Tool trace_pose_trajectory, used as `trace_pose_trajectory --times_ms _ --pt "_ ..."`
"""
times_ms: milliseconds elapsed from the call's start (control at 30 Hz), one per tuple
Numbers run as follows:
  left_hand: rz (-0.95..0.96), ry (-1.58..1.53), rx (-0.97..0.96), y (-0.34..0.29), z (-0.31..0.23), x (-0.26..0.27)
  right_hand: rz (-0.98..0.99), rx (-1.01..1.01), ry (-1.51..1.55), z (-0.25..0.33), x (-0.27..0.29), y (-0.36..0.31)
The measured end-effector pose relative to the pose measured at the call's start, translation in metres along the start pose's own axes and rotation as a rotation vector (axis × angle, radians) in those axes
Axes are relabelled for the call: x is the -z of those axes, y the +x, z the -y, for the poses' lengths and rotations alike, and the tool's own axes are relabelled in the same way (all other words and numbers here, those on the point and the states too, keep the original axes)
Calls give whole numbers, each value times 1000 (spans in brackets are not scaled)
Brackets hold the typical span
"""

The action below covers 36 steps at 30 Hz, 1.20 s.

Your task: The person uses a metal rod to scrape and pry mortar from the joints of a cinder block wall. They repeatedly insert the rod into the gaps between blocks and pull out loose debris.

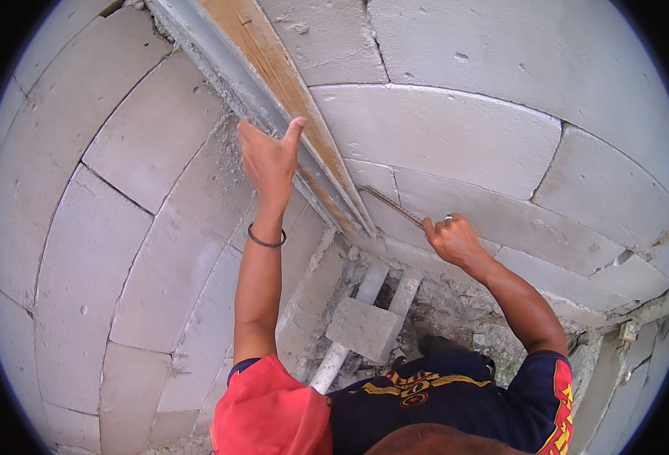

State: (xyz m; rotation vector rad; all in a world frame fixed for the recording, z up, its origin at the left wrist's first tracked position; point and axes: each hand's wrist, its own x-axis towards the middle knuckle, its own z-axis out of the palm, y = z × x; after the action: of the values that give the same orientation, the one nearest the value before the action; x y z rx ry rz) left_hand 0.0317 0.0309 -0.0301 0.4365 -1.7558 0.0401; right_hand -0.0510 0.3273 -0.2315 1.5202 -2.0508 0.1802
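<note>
My left hand (268, 158) is raised in the corner between two block walls, its thumb spread away from the other fingers and nothing visible in its grasp. It is in front of a long grey channel (224, 61) and the wooden board (262, 42) beside it; whether it touches them I cannot tell. Lower and to the right, my right hand (454, 238) is closed around the end of a ribbed steel bar (392, 204). The bar slants up to the left along the right wall, its far tip close to the board's edge.
Pale block walls rise on the left (152, 136) and right (441, 136). Below the corner, a loose concrete block (363, 327) lies across white pipes (330, 368). Rubble (456, 303) covers the ground around them.
</note>
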Motion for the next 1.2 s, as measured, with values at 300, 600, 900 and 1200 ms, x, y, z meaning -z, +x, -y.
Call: trace_pose_trajectory --times_ms 300,600,900,1200 --pt "418 -188 285 17 1 -15 103 -255 81 68 125 5" --pt "249 -263 245 -1 22 -44 -427 -260 -233 28 232 74" --pt "286 -428 216 1 27 -53 -553 -97 -194 54 299 199" --pt "438 -283 238 18 19 -21 -579 -66 -102 -54 252 164"
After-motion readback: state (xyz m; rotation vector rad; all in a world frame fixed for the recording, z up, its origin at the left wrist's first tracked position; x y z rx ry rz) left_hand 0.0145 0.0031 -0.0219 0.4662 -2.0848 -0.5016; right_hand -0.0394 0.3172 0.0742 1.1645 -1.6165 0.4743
